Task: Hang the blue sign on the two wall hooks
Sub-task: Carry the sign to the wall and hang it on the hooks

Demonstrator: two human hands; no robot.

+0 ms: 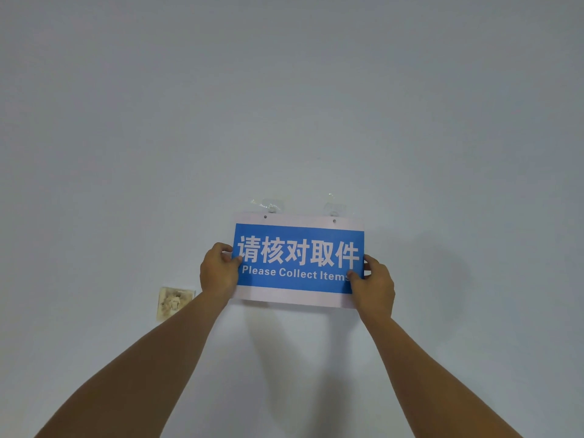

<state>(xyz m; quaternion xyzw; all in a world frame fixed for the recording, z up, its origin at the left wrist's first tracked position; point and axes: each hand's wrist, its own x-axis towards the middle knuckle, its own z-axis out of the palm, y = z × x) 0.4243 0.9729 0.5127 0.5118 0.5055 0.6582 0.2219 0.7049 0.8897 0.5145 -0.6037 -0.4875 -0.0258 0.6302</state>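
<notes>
The blue sign (298, 259), with white Chinese characters, "Please Collect Items" and a pale border, is held flat against the white wall. My left hand (218, 269) grips its left edge and my right hand (374, 284) grips its lower right edge. Two small holes sit in the sign's top border. Just above them are two clear adhesive wall hooks, the left hook (271, 207) and the right hook (333, 210). The sign's top edge reaches the bottoms of the hooks; the holes lie slightly below the hook tips.
A stained, yellowed wall socket plate (173, 302) is fixed to the wall left of and below the sign, beside my left forearm. Plain white wall fills everything else in view.
</notes>
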